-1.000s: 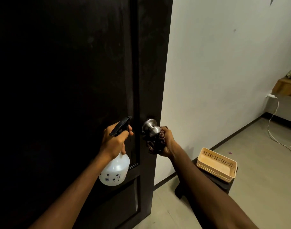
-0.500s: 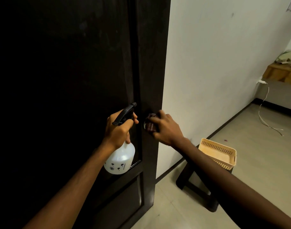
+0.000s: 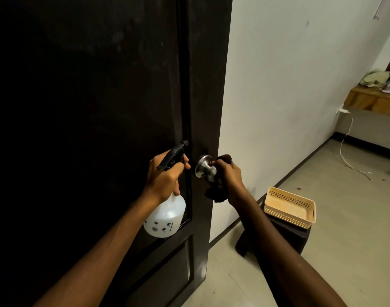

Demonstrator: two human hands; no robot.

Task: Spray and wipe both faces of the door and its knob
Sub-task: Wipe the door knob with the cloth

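Head camera, looking forward and down. A dark brown panelled door [image 3: 89, 107] fills the view from 12 round through 9 to 6 o'clock, its face smudged and dull. Near the middle of the view sits a round silver knob [image 3: 204, 167], close to the door's free edge.

The right hand [image 3: 231, 176], at 3 o'clock from the knob, has its fingers curled tight round a dark cloth [image 3: 216, 193], pressing it against the knob's right side; cloth hangs below the fist. The left hand [image 3: 165, 178], at 9 o'clock from the knob, grips the neck of a white spray bottle [image 3: 167, 216] with a black trigger head, a finger on the trigger.

A plain pale wall [image 3: 289, 85] takes up 1 to 3 o'clock. At 4 o'clock a peach perforated basket [image 3: 284, 214] rests on a dark stool [image 3: 300, 235] on a light floor [image 3: 344, 240]. At 2 o'clock a wooden shelf [image 3: 371, 100] holds clutter, and a white cable [image 3: 344, 147] trails down from beside it to the floor.
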